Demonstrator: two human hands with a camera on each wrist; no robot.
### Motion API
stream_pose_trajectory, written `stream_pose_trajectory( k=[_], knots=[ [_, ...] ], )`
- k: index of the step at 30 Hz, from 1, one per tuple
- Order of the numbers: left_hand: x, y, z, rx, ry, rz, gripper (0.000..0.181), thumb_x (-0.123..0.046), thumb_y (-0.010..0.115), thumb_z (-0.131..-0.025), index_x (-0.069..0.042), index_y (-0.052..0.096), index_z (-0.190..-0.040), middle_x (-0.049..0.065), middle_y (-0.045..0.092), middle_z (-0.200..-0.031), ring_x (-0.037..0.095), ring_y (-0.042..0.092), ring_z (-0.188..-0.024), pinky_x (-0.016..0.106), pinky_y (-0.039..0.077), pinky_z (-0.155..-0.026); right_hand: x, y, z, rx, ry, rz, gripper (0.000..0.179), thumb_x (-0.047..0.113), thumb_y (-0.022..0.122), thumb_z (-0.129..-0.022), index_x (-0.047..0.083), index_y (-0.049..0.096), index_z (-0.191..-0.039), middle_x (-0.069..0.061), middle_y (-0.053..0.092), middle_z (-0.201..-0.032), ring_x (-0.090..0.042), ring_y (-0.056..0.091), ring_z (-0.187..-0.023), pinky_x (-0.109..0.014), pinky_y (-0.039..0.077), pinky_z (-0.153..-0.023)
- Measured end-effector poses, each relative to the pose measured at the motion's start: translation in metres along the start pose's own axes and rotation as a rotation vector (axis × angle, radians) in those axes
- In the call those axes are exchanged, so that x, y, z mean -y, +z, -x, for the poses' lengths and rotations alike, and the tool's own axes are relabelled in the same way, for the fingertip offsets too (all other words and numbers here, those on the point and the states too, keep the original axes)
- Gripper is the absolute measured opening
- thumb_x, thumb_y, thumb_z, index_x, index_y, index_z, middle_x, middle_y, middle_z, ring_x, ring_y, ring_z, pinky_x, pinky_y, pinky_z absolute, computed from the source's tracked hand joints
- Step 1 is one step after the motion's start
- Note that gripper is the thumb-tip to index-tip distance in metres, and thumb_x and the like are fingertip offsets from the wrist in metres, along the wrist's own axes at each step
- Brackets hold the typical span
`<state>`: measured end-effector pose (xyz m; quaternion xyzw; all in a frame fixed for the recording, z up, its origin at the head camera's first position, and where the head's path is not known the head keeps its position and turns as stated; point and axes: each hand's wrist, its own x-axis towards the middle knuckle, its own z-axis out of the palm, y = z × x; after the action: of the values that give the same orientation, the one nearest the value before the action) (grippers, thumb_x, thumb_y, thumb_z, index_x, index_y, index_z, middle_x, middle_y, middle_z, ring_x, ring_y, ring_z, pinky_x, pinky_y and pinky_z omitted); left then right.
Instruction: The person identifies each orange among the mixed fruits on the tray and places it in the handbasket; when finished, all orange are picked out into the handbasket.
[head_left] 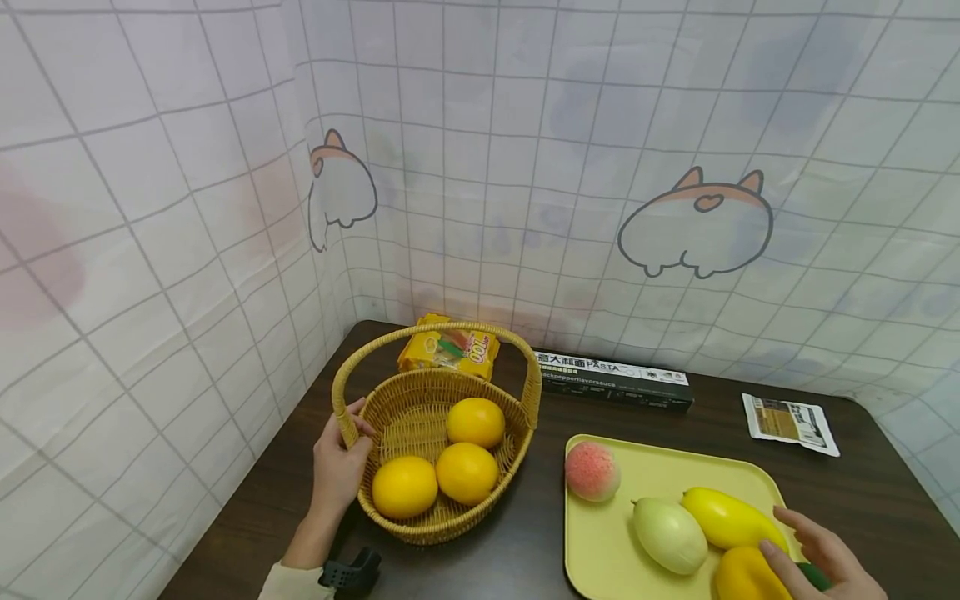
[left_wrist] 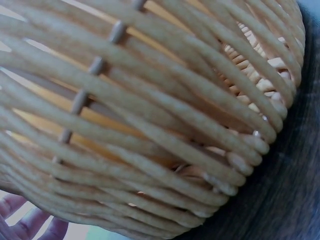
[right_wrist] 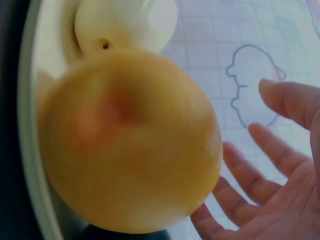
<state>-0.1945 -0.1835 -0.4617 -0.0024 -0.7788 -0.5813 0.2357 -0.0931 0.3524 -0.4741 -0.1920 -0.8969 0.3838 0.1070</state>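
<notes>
In the head view, my left hand (head_left: 341, 462) grips the left side of a woven wicker basket (head_left: 442, 533), at the foot of its arched handle. Inside lie three lemons (head_left: 467, 473). The basket's weave fills the left wrist view, with fingertips (left_wrist: 32, 225) past its lower edge. My right hand (head_left: 828, 562) hovers with fingers spread over the right side of a yellow tray (head_left: 600, 550). Closest to it are a round yellow fruit (right_wrist: 130, 145), a long yellow fruit (head_left: 735, 517) and a partly hidden green thing (head_left: 813, 575). A pale green fruit (head_left: 670, 535) and a peach (head_left: 592, 472) also lie there.
Behind the basket lies a yellow snack packet (head_left: 480, 354). A black-and-white pasta box (head_left: 615, 382) sits along the back of the dark table (head_left: 525, 533), and a small sachet (head_left: 791, 423) lies at the back right. A curtain with a grid print hangs behind and to the left.
</notes>
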Motion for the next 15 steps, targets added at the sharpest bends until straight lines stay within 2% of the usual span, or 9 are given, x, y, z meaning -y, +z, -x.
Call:
stream_pose_trajectory(
  k=[1,2,4,6,7,9,10,12,15],
  knots=[
    [0.000,0.000,0.000,0.001,-0.001,-0.001,0.009,0.013,0.053,-0.084,0.007,0.059,-0.087,0.024,0.055,-0.135,0.040,0.047,-0.129,0.037,0.033,-0.084,-0.003,0.000,-0.001,0.014,0.017,0.001,0.069,0.045,0.061,-0.093,0.000,0.044,-0.143,-0.028,0.044,-0.142,-0.044,0.045,-0.121,-0.047,0.045,-0.098],
    [0.000,0.000,0.000,0.002,-0.003,-0.002,0.009,0.013,0.053,-0.084,0.007,0.059,-0.088,0.024,0.055,-0.135,0.040,0.048,-0.128,0.037,0.033,-0.084,-0.006,0.001,-0.001,0.021,0.033,-0.008,0.072,0.047,0.060,-0.093,-0.001,0.043,-0.144,-0.029,0.042,-0.142,-0.046,0.044,-0.122,-0.047,0.046,-0.096],
    [0.000,0.000,0.001,0.001,-0.006,-0.001,0.009,0.014,0.053,-0.084,0.008,0.059,-0.087,0.024,0.055,-0.135,0.040,0.048,-0.128,0.038,0.033,-0.084,-0.013,0.005,0.000,-0.002,0.053,-0.030,0.071,0.046,0.063,-0.092,0.000,0.045,-0.142,-0.027,0.046,-0.140,-0.031,0.053,-0.115,-0.027,0.051,-0.086],
    [-0.001,0.000,0.001,-0.001,-0.006,-0.001,0.009,0.014,0.053,-0.084,0.008,0.059,-0.087,0.024,0.055,-0.135,0.040,0.047,-0.128,0.038,0.032,-0.085,-0.016,0.009,0.004,-0.050,0.047,-0.044,0.065,0.043,0.067,-0.090,0.002,0.051,-0.138,-0.021,0.056,-0.132,-0.009,0.059,-0.102,-0.011,0.046,-0.070],
    [-0.001,0.000,0.001,-0.001,-0.005,0.000,0.009,0.014,0.053,-0.084,0.008,0.059,-0.087,0.024,0.055,-0.135,0.040,0.047,-0.129,0.038,0.032,-0.085,-0.017,0.011,0.007,-0.080,0.034,-0.044,0.061,0.041,0.069,-0.089,0.003,0.055,-0.135,-0.015,0.061,-0.125,0.002,0.057,-0.093,-0.007,0.041,-0.062],
    [-0.001,0.000,0.001,-0.001,-0.002,0.002,0.009,0.014,0.053,-0.084,0.007,0.059,-0.087,0.024,0.055,-0.135,0.041,0.047,-0.129,0.038,0.032,-0.085,-0.017,0.016,0.014,-0.140,-0.016,-0.064,0.052,0.032,0.073,-0.087,0.003,0.061,-0.128,0.002,0.065,-0.111,0.017,0.049,-0.082,-0.007,0.044,-0.061],
    [-0.002,0.000,0.000,-0.001,0.000,0.001,0.009,0.014,0.053,-0.084,0.007,0.059,-0.087,0.024,0.055,-0.135,0.041,0.047,-0.129,0.038,0.032,-0.085,-0.016,0.017,0.017,-0.161,-0.055,-0.066,0.049,0.028,0.075,-0.086,0.002,0.062,-0.125,0.012,0.064,-0.106,0.019,0.050,-0.080,-0.007,0.044,-0.061],
    [-0.002,0.000,0.000,0.000,0.002,0.001,0.009,0.014,0.053,-0.084,0.007,0.059,-0.086,0.024,0.055,-0.135,0.041,0.046,-0.129,0.039,0.032,-0.085,-0.014,0.020,0.022,-0.187,-0.145,-0.080,0.041,0.016,0.076,-0.085,-0.001,0.063,-0.120,0.025,0.060,-0.096,0.015,0.055,-0.073,-0.008,0.046,-0.060],
    [-0.001,0.000,0.000,-0.001,0.003,0.001,0.009,0.014,0.053,-0.083,0.007,0.059,-0.086,0.025,0.055,-0.135,0.041,0.046,-0.130,0.039,0.032,-0.087,-0.012,0.020,0.026,-0.180,-0.254,-0.071,0.039,0.003,0.077,-0.081,-0.006,0.062,-0.116,0.029,0.055,-0.091,0.008,0.057,-0.069,-0.008,0.046,-0.060]
  ],
)
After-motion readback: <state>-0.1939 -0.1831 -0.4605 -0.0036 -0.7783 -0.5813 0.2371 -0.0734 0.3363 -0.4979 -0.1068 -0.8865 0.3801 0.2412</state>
